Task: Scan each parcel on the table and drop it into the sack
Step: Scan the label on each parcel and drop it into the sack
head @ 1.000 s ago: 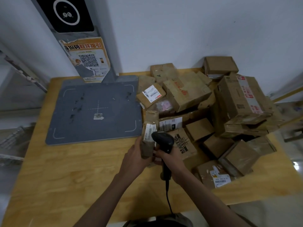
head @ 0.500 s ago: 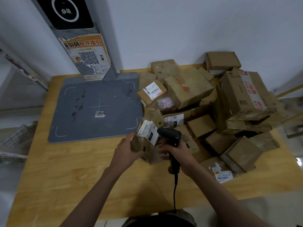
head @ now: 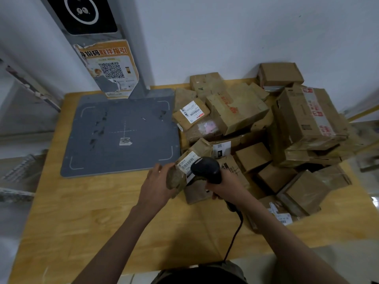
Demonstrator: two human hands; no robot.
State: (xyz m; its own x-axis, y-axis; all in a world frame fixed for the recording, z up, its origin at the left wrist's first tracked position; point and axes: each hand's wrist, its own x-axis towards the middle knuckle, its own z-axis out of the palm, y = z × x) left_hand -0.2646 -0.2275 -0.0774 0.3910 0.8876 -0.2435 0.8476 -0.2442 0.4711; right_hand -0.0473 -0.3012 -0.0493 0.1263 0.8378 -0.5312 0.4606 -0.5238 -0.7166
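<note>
Now the left hand [head: 158, 184] has its fingers wrapped round the lower end of a small, crumpled brown paper-wrapped parcel [head: 185, 169], lifted just off the pale wooden table [head: 86, 212] at the near edge of the pile of brown cardboard boxes [head: 266, 140]. Its long axis tilts up and away to the right, white barcode label [head: 186, 163] facing up. The right hand [head: 227, 186] grips the black corded handheld scanner [head: 206, 169], head right over that label, almost touching. So the read looks imminent. The grey scanning mat [head: 123, 132] lies left; no sack is in sight, and the wall behind is plain.
</note>
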